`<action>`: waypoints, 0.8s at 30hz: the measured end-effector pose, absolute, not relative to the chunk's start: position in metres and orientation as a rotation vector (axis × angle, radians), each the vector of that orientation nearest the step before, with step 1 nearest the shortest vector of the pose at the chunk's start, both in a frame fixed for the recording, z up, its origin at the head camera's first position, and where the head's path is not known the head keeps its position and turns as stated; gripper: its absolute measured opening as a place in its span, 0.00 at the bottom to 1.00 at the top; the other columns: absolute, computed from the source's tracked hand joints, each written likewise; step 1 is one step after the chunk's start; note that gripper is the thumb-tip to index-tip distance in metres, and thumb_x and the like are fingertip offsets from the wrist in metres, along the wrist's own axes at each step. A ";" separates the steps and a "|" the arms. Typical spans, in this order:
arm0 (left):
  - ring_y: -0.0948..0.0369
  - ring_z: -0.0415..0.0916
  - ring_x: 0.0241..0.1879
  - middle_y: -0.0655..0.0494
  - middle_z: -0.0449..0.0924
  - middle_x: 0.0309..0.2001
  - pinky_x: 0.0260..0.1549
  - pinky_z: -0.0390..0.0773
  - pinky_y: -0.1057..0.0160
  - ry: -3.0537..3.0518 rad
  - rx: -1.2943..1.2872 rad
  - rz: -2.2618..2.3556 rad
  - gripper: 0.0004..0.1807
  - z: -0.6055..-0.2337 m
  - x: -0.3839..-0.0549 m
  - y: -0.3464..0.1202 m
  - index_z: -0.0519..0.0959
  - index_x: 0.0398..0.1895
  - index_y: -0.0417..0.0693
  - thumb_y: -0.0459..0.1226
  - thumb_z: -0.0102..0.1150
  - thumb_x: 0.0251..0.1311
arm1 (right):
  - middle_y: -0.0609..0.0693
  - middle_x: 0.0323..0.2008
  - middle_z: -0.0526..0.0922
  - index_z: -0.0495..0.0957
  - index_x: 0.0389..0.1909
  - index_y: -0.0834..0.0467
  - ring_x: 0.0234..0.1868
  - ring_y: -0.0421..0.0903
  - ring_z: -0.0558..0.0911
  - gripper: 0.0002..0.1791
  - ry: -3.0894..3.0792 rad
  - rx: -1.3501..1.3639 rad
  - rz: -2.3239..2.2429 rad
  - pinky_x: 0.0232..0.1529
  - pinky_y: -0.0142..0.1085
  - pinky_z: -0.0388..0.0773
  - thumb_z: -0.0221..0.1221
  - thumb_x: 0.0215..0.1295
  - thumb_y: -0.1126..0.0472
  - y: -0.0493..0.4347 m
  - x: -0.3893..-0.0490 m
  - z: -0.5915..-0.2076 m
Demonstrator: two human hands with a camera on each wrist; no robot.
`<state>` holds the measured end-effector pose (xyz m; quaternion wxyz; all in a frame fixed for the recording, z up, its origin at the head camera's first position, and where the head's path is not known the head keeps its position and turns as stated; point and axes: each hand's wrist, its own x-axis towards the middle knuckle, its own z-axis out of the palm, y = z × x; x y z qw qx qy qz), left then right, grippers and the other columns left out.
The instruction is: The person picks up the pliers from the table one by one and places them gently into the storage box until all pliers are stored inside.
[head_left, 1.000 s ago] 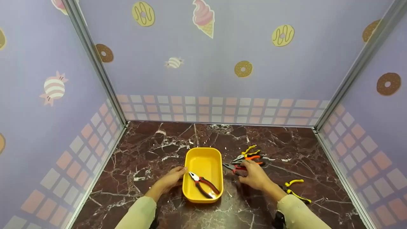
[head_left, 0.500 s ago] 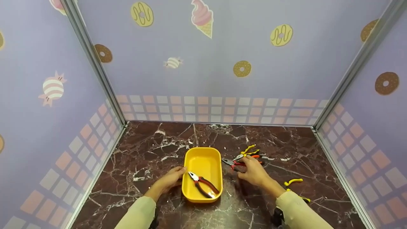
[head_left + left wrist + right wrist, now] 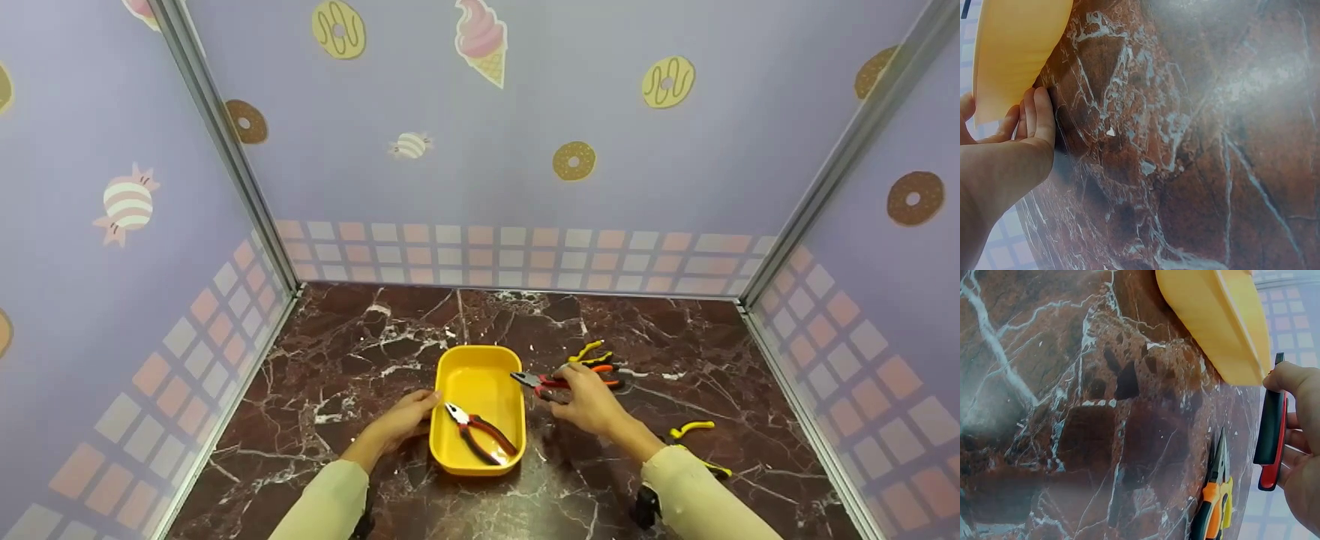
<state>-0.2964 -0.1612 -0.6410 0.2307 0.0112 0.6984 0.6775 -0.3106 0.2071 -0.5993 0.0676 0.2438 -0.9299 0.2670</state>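
My right hand point(image 3: 589, 399) grips red-and-black combination pliers point(image 3: 529, 379) by the handles, just right of the yellow box point(image 3: 480, 386). Their metal nose reaches the box's right rim. In the right wrist view the pliers' handles point(image 3: 1270, 433) are held above the table, thumb on one side and fingers curled on the other. My left hand point(image 3: 401, 424) pinches the box's left wall, thumb at the rim and fingers outside, as the left wrist view shows on the wall point(image 3: 1022, 50). A second pair of red-and-black pliers point(image 3: 463, 421) lies inside the box, nose toward the left wall.
Behind my right hand lie orange-and-black long-nose pliers point(image 3: 1210, 500) and yellow-and-black pliers point(image 3: 589, 349), close together. Another yellow-handled pair point(image 3: 691, 428) lies farther right, partly hidden by my right forearm. Patterned panels point(image 3: 480, 255) wall in the marble-look table point(image 3: 360, 322).
My right hand has taken the red-and-black pliers off the table and moved them left, to the box's right rim. My left hand and the box have stayed put.
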 end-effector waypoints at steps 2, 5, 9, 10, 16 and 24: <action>0.39 0.75 0.66 0.28 0.75 0.65 0.64 0.80 0.45 1.920 0.022 1.861 0.30 -0.641 -0.296 -0.161 0.60 0.74 0.24 0.43 0.42 0.87 | 0.55 0.49 0.83 0.83 0.52 0.63 0.52 0.56 0.82 0.24 -2.823 0.733 0.807 0.53 0.54 0.82 0.76 0.57 0.58 0.205 -0.310 -0.598; 0.40 0.76 0.65 0.29 0.75 0.65 0.64 0.80 0.45 1.929 0.011 1.857 0.30 -0.642 -0.297 -0.161 0.61 0.74 0.25 0.44 0.43 0.86 | 0.54 0.50 0.82 0.83 0.54 0.63 0.51 0.54 0.81 0.26 -2.846 0.733 0.820 0.52 0.53 0.82 0.76 0.58 0.56 0.203 -0.310 -0.596; 0.40 0.76 0.65 0.29 0.75 0.65 0.65 0.79 0.44 1.938 0.014 1.859 0.30 -0.642 -0.296 -0.161 0.61 0.74 0.25 0.44 0.43 0.86 | 0.52 0.49 0.82 0.83 0.55 0.61 0.49 0.51 0.81 0.25 -2.865 0.742 0.825 0.50 0.50 0.83 0.75 0.60 0.54 0.200 -0.309 -0.595; 0.40 0.76 0.66 0.29 0.75 0.65 0.65 0.79 0.44 1.938 0.015 1.860 0.30 -0.643 -0.297 -0.161 0.61 0.74 0.24 0.44 0.43 0.86 | 0.52 0.49 0.81 0.83 0.55 0.61 0.49 0.51 0.81 0.25 -2.867 0.744 0.833 0.49 0.49 0.83 0.76 0.61 0.55 0.199 -0.309 -0.595; 0.37 0.74 0.67 0.26 0.74 0.65 0.65 0.78 0.42 1.933 0.021 1.878 0.30 -0.642 -0.295 -0.158 0.60 0.73 0.23 0.44 0.42 0.86 | 0.50 0.46 0.80 0.84 0.54 0.61 0.46 0.49 0.80 0.23 -2.861 0.764 0.872 0.46 0.48 0.83 0.76 0.59 0.59 0.195 -0.308 -0.595; 0.38 0.74 0.67 0.26 0.73 0.66 0.66 0.77 0.42 1.925 0.020 1.886 0.29 -0.641 -0.295 -0.158 0.61 0.72 0.23 0.42 0.41 0.87 | 0.50 0.45 0.81 0.84 0.54 0.61 0.45 0.49 0.81 0.25 -2.831 0.789 0.836 0.47 0.48 0.83 0.76 0.56 0.58 0.188 -0.307 -0.594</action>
